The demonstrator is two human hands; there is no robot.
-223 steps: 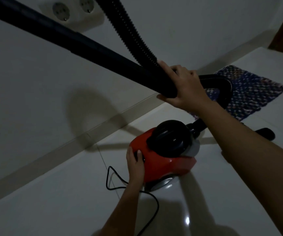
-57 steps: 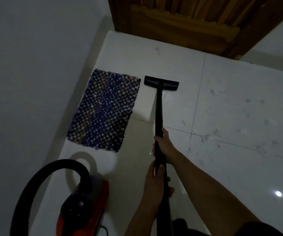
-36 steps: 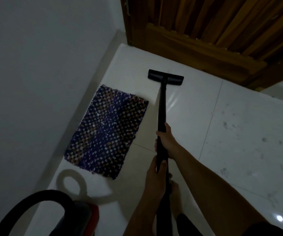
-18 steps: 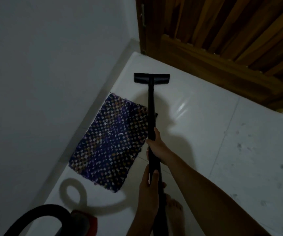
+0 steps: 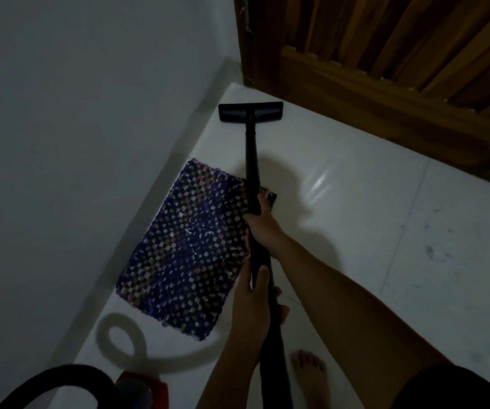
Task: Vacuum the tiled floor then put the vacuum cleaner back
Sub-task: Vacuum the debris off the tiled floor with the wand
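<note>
Black wand [image 5: 251,160], and we see both hands clamped on it. The right hand [image 5: 263,222] takes the higher spot, fingers curled round the tube. The left hand [image 5: 251,308] grips just below it, thumb lying along the top of the tube. We can't tell whether the two hands touch.

From the right hand the wand runs straight ahead and down to the floor head [image 5: 250,112]. That sits on the white tiled floor [image 5: 341,202], well ahead of the grip, near the wooden door [image 5: 385,54] and the corner with the wall [image 5: 75,113].

Left of both hands lies a purple patterned mat [image 5: 190,246], its right edge passing under the wand and the right hand. Behind and left of the left hand, at the bottom edge, we see the red vacuum body [image 5: 146,385] with the black hose [image 5: 60,376] arching beside it. A bare foot [image 5: 308,367] stands just right of the wand, below the left hand. Dark specks [image 5: 429,252] dot the tiles well right of the grip.
</note>
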